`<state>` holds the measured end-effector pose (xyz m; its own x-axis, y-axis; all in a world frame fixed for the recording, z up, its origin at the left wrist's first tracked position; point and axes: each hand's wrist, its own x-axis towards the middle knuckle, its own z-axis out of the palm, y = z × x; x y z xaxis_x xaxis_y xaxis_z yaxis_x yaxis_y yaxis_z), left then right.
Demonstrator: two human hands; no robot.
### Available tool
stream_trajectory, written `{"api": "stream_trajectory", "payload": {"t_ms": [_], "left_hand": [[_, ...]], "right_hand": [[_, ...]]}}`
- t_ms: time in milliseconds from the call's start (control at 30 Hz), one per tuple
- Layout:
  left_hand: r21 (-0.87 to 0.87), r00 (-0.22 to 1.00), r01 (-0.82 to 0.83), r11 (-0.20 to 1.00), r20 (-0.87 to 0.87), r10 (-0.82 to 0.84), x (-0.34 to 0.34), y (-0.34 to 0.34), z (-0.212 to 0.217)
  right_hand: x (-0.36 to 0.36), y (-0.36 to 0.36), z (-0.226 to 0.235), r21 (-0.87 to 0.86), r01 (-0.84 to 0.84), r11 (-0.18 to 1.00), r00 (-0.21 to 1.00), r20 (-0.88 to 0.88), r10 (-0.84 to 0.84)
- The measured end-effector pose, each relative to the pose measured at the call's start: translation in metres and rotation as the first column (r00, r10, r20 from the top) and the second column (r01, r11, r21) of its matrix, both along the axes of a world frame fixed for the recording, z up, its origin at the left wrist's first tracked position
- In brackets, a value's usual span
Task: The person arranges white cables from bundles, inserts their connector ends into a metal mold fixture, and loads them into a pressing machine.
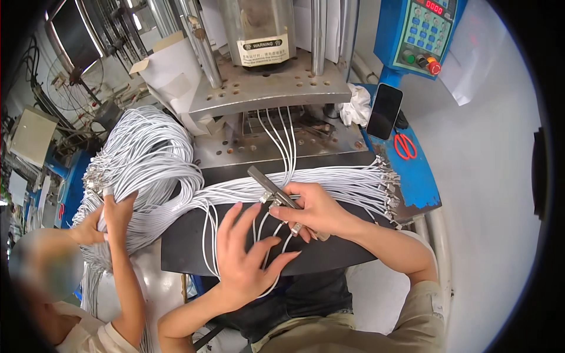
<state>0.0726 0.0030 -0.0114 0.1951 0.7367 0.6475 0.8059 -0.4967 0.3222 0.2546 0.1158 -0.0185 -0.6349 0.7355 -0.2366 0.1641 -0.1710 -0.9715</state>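
Clasping metal bar (pixel 263 179) in right grip (pixel 318 209), left grip (pixel 244 265) spread, white cables (pixel 335 179) just beyond, steel press (pixel 271 91) behind

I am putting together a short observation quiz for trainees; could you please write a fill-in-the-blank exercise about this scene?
The dark metal bar is in the person's ____ hand.
The bundled cables are ____ in colour.
The scissors have ____ handles.
The control box at the upper right has a ____ casing.

Missing words: right; white; red; blue.
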Motion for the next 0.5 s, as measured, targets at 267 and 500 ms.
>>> {"api": "stream_trajectory", "payload": {"t_ms": [267, 500], "left_hand": [[0.012, 0.995, 0.085, 0.996, -0.055, -0.084, -0.001, 0.001, -0.018], [-0.148, 0.981, 0.166, 0.975, -0.077, -0.179, -0.003, 0.004, -0.005]], "right_hand": [[-0.002, -0.003, 0.003, 0.014, 0.007, 1.0, 0.999, 0.048, -0.008], [-0.002, -0.004, 0.007, 0.064, 0.002, 0.998, 0.995, 0.099, -0.008]]}}
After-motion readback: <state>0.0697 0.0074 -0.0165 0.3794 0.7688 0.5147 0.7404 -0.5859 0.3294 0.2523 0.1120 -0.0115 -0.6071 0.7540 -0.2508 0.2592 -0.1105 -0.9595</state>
